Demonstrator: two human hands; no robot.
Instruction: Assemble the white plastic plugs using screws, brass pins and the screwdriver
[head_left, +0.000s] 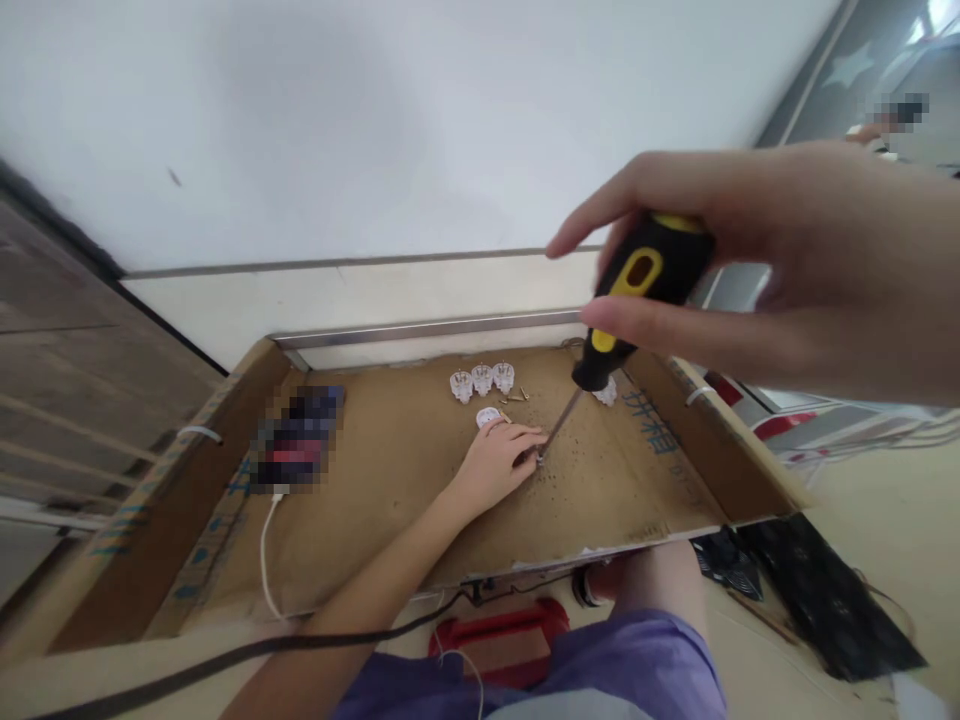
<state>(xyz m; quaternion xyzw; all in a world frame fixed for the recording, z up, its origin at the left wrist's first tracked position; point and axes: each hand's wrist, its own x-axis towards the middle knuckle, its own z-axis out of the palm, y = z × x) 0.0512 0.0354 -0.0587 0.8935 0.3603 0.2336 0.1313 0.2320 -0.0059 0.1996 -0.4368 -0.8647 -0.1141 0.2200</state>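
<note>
A: Nearest thing?
B: R hand, raised over right side of the cardboard tray. Thumb + fingers clamped round the handle of a blk/yel screwdriver; it slants, tip down-left.
A: Then the lap?
B: Yep: purple clothing, bare knee by the tray's near edge, red item low down, ID unclear. Blk cord crosses in front of L forearm.
A: L hand?
B: L hand is down on the cardboard, approx mid-tray, fingertips at a small pc where the shaft ends. Pc mostly hidden; can't tell if fingers pinch it or just touch it, nor if the tip's seated in it.
A: Around that?
B: Dark specks nr the tip. Well off to the left, dark device, blurred, w/ white cable at its near end.
A: Farther?
B: White part just beyond L hand, partly covered by it. Few brassy pins past that. Clear part on the right, partly behind the screwdriver. Then three clear parts, side by side.
A: Back?
B: Metal rail, then white wall. Upper right, grey panel w/ white star.
</note>
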